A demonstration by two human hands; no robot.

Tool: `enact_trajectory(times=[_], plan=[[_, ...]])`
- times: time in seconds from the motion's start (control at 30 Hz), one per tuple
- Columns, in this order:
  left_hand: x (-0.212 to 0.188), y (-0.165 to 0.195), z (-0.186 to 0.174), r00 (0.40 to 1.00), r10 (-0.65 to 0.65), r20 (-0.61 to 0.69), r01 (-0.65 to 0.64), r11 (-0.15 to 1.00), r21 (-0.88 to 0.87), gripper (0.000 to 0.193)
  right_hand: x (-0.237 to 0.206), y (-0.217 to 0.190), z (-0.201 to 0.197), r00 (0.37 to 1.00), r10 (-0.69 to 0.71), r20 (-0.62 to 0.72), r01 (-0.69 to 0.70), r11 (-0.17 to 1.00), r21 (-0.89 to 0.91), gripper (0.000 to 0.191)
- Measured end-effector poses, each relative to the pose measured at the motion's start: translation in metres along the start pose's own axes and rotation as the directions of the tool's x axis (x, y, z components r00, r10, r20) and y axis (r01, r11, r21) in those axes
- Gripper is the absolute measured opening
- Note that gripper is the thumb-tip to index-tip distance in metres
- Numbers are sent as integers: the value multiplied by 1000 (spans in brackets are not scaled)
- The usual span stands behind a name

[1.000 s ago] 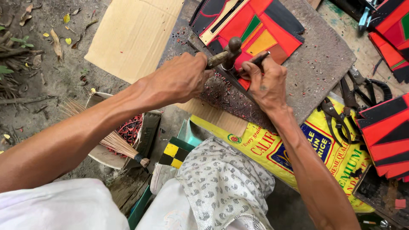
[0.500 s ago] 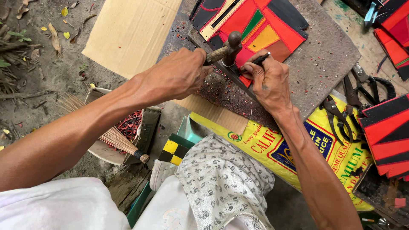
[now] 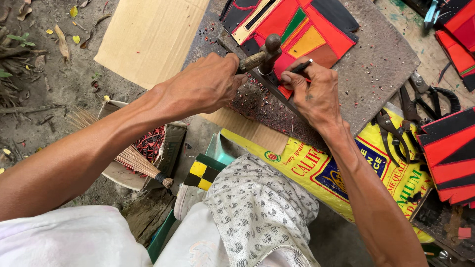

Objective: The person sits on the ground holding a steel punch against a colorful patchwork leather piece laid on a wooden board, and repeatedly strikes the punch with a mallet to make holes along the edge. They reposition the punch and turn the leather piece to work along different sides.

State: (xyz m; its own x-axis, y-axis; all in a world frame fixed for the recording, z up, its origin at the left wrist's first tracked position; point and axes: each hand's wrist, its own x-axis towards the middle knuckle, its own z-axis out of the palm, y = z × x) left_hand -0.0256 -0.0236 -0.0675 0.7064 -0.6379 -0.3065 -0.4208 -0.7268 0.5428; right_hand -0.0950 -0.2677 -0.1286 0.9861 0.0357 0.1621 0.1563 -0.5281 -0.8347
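My left hand is closed around the wooden handle of a small hammer, whose dark metal head sits just above the work. My right hand pinches a thin dark punch tool and holds it upright against the lower edge of a patchwork piece in red, orange, green, black and cream. The piece lies on a grey board strewn with tiny red and black punched bits. The hammer head is right next to the punch's top; whether they touch is unclear.
A cardboard sheet lies at the upper left. Scissors and pliers rest on a yellow printed sack. Red-and-black pieces are stacked at right. A small broom lies over a box of scraps; patterned cloth covers my lap.
The hammer head has shifted only slightly up and down beside the punch. Both hands stay at the same spot on the patchwork piece.
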Motion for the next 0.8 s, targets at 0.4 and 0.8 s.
enact_trajectory(times=[0.4, 0.8], plan=[[2, -3, 2, 999, 33, -28, -32, 999, 33, 43, -2, 3, -2, 999, 26, 29, -26, 1000, 13, 9], [0, 1, -1, 1000, 2, 7, -2, 999, 36, 43, -18, 13, -3, 991, 127, -30, -117, 968, 222, 18]])
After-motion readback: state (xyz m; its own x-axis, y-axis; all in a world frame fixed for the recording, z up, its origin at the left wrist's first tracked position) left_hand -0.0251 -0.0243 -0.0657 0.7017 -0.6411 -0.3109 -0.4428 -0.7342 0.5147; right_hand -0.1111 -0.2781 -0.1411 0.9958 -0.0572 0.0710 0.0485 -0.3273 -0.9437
